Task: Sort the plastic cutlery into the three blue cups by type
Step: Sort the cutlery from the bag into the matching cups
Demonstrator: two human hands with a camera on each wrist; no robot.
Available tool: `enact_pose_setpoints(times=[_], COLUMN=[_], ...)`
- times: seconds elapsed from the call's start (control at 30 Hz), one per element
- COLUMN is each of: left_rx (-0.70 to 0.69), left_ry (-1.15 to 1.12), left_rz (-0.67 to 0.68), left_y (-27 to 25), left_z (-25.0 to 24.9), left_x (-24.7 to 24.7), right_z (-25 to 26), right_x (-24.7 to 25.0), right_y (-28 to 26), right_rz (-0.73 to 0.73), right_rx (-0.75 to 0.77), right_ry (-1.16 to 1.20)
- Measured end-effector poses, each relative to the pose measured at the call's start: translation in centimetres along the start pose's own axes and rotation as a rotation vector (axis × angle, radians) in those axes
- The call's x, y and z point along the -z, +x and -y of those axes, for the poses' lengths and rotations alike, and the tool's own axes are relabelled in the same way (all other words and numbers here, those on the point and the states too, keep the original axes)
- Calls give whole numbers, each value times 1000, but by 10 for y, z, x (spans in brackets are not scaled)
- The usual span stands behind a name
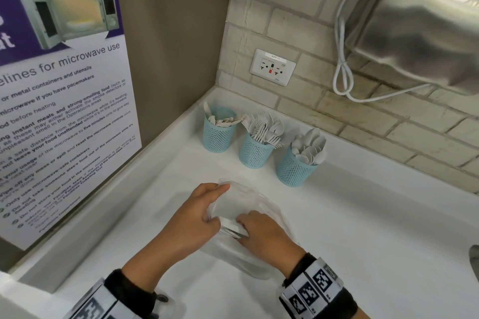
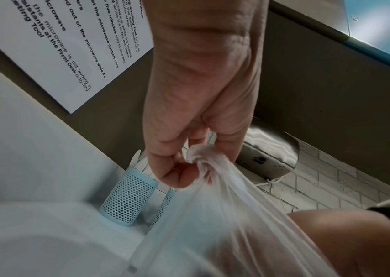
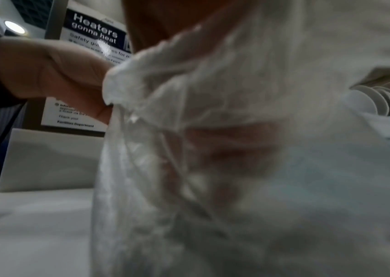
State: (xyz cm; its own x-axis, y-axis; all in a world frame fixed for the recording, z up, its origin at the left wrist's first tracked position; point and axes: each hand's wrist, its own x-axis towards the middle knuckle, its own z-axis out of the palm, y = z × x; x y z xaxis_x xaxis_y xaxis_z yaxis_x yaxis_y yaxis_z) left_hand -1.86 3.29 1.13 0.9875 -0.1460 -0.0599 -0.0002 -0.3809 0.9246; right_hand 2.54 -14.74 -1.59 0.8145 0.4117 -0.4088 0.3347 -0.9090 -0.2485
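Note:
Three blue mesh cups stand at the back of the white counter (image 1: 363, 228). The left cup (image 1: 219, 134) holds knives, the middle cup (image 1: 255, 150) forks with some spoons, and the right cup (image 1: 295, 168) spoons. In front of them lies a clear plastic bag (image 1: 241, 202), with both hands on it. My left hand (image 1: 207, 204) pinches the bag's bunched edge (image 2: 203, 163). My right hand (image 1: 248, 228) grips the bag's near fold. Its fingers (image 3: 225, 150) show only dimly through the plastic. I cannot tell whether any cutlery is inside the bag.
A microwave-guidelines poster (image 1: 59, 111) covers the left wall. A wall outlet (image 1: 272, 67) sits above the cups. A steel dispenser (image 1: 420, 21) with a looped white cable (image 1: 342, 77) hangs at the upper right. A grey object (image 1: 474, 259) pokes in at the right edge.

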Motion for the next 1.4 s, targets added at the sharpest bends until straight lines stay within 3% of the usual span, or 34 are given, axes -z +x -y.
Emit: enact_pose_setpoints(times=[0.4,0.73,0.8,1.0,1.4], left_rx=[63,77,95,121,84], left_ry=[-6,104,123,194,85], left_rz=[25,82,80,-51,-36], left_y=[-1,-1,-2,-1,-5], left_z=[5,3,2,-3,-10], left_x=[4,7,6,4,6], right_z=[2,9,11,14,11], right_x=[12,55,61,63,46], right_y=[-11,-45,-49,-52,-45], right_rz=[-261,-436,-466,-475,-315], right_rx=[69,78,85,71,66], right_ry=[14,803,870,820,326])
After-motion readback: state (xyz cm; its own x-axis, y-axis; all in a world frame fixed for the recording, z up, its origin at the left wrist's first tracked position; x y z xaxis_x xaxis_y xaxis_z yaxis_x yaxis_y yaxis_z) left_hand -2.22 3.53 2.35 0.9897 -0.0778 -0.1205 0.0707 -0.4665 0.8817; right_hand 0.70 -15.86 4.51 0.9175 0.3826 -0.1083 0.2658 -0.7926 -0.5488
